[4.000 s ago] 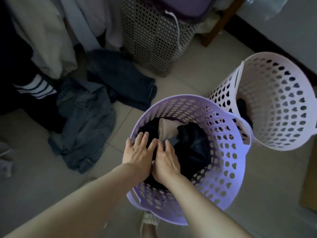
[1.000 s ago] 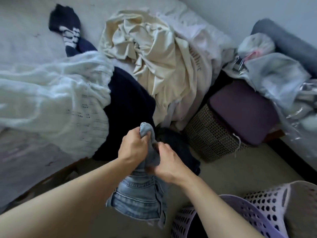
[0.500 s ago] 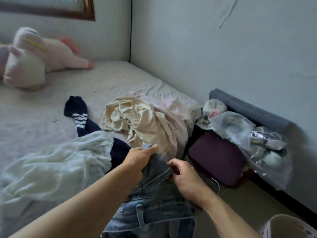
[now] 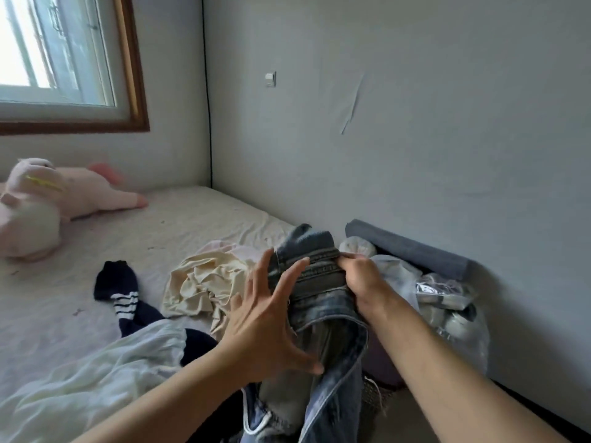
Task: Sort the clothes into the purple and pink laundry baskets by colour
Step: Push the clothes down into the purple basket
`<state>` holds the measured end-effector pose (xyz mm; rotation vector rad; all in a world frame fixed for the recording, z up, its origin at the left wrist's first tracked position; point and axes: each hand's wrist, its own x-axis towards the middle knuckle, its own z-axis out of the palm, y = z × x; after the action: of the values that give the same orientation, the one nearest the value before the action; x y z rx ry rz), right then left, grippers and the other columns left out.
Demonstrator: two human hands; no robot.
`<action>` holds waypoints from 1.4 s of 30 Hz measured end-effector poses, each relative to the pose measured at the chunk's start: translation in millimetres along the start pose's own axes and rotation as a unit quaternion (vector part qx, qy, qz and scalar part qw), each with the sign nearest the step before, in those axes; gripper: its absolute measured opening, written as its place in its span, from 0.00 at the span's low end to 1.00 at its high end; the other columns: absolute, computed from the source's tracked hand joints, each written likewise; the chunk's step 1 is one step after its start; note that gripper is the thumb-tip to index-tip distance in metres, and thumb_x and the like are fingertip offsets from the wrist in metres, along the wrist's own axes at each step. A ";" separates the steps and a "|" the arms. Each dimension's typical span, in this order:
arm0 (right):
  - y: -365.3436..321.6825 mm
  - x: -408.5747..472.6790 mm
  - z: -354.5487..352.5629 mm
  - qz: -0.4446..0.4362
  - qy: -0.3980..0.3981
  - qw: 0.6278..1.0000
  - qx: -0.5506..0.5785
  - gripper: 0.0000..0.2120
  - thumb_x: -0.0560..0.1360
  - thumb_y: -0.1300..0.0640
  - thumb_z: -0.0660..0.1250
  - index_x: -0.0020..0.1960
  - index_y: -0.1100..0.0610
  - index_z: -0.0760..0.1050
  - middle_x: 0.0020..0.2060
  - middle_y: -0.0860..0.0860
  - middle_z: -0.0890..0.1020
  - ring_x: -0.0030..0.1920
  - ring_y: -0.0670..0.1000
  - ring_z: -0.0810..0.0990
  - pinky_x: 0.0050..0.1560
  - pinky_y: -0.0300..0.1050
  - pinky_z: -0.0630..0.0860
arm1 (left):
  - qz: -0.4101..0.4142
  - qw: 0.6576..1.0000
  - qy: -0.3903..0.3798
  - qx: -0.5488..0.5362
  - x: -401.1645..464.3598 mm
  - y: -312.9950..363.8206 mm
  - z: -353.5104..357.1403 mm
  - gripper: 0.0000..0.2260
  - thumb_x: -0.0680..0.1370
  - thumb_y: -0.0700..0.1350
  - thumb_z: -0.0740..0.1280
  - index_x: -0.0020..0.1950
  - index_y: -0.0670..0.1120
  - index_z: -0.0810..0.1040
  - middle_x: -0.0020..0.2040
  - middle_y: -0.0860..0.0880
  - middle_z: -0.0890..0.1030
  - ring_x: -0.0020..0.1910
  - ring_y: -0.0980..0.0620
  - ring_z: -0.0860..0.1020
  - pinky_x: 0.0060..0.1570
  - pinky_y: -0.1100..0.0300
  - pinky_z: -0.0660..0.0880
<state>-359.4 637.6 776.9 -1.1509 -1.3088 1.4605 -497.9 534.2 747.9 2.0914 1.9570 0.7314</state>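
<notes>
Grey-white walls [image 4: 415, 123] meet at a corner behind a bed whose pale, wrinkled sheet [image 4: 179, 225] fills the left of the head view; a wood-framed window [image 4: 64, 59] sits upper left and a small wall switch [image 4: 271, 79] on the right-hand wall. On the sheet lie a pink plush toy [image 4: 48, 199], a navy garment with white stripes [image 4: 123, 295], a crumpled cream garment [image 4: 201, 286] and a thin, gauzy white garment [image 4: 96, 375] in the foreground. Beside the bed, against the wall, are a grey padded bolster [image 4: 409, 251] and translucent plastic bags [image 4: 447, 302] of soft items. Faded blue denim jeans [image 4: 319, 282], with stitched seams and a frayed edge, are held up in front of the person, hanging downward between the forearms. The right hand [image 4: 361, 279] grips the bunched upper fold, fingers curled over the cloth. The left hand [image 4: 268, 321] is spread wide, fingers straight and splayed, their tips against the denim's left side, thumb pointing toward the lower fabric.
</notes>
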 end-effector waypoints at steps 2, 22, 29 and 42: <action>-22.4 -4.4 -10.1 0.004 -0.013 1.000 0.027 0.15 0.78 0.67 0.54 0.38 0.62 0.77 0.34 0.59 0.82 0.35 0.56 0.81 0.37 0.45 0.79 | 0.003 0.997 0.045 0.068 1.4 17.8 -2.9 0.52 0.61 0.63 0.70 0.66 0.71 0.29 0.72 0.50 0.28 0.76 0.45 0.42 0.71 0.46 0.59; -84.9 -56.1 -112.4 -0.087 -0.152 0.985 -0.009 0.08 0.78 0.59 0.61 0.53 0.59 0.77 0.43 0.51 0.82 0.44 0.47 0.80 0.41 0.39 0.74 | -0.139 0.933 0.221 -0.245 87.4 175.4 -51.9 0.16 0.73 0.33 0.56 0.41 0.48 0.82 0.40 0.48 0.80 0.42 0.48 0.76 0.41 0.63 0.69; -65.5 -52.9 -136.8 -0.204 0.022 0.888 -0.412 0.13 0.69 0.65 0.63 0.30 0.53 0.67 0.30 0.49 0.74 0.39 0.53 0.76 0.35 0.44 0.67 | -0.134 0.945 0.235 -0.182 98.9 198.0 -84.5 0.14 0.77 0.38 0.58 0.42 0.49 0.82 0.40 0.50 0.78 0.42 0.49 0.74 0.41 0.64 0.66; -109.4 -53.0 -166.0 -0.154 0.205 0.799 -0.543 0.13 0.72 0.66 0.59 0.33 0.55 0.61 0.32 0.50 0.69 0.45 0.59 0.77 0.41 0.43 0.67 | -0.166 0.938 0.286 -0.101 88.2 171.6 -171.2 0.15 0.76 0.35 0.59 0.54 0.44 0.82 0.54 0.43 0.80 0.56 0.42 0.76 0.52 0.59 0.73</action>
<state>-184.6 634.2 885.4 -1.6981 -1.9230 0.0614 -425.8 567.3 993.3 1.4718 2.3017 1.5088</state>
